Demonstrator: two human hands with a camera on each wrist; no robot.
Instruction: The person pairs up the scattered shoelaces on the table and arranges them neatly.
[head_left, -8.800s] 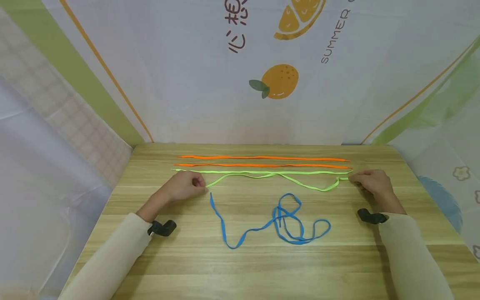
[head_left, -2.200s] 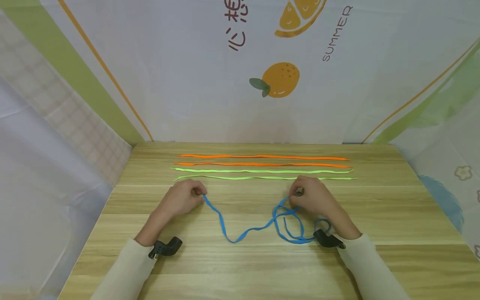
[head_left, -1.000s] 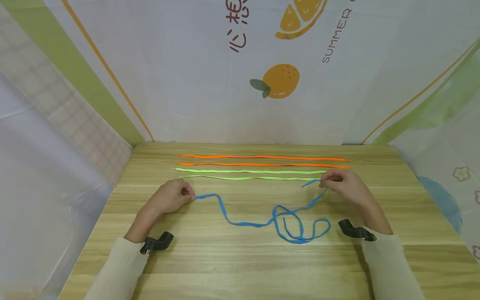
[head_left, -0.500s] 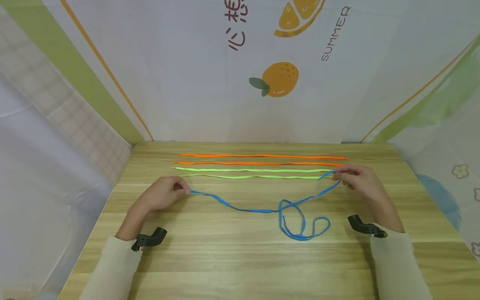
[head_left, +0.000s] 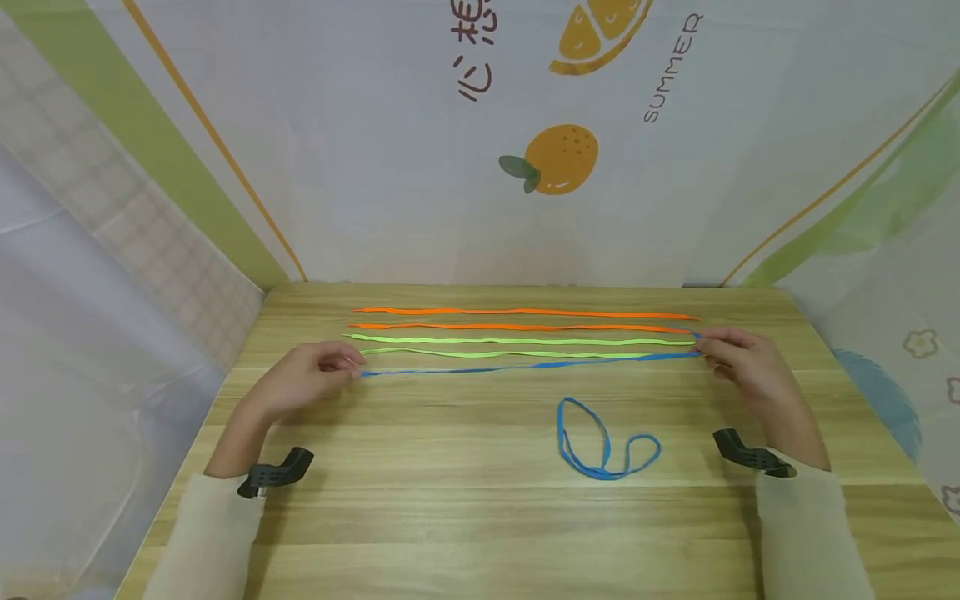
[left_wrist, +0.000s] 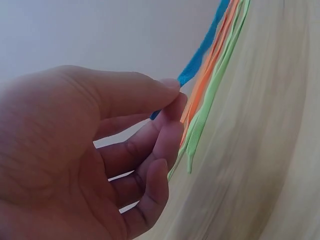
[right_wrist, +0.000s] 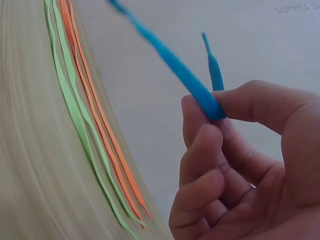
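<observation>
A blue shoelace [head_left: 555, 364] is pulled nearly straight between my two hands, just in front of the green laces. At its left end my left hand [head_left: 296, 382] pinches it between thumb and forefinger, and a short tip of the blue lace [left_wrist: 200, 52] pokes out behind the fingers. My right hand [head_left: 753, 371] pinches the other end, where the lace folds over the fingers and its tip stands up in the right wrist view. A second blue shoelace [head_left: 600, 476] lies in loose loops on the wooden table, right of the middle.
Two orange shoelaces [head_left: 480, 312] and two light green shoelaces [head_left: 480, 340] lie side by side across the back of the wooden table [head_left: 450, 533]. A white printed cloth [head_left: 375, 167] hangs behind the table, with more cloth at both sides.
Earlier, my hands held a green lace, now lying beside the other green one. They then took one blue lace's ends and spread apart, drawing it straight and off the second blue lace.
</observation>
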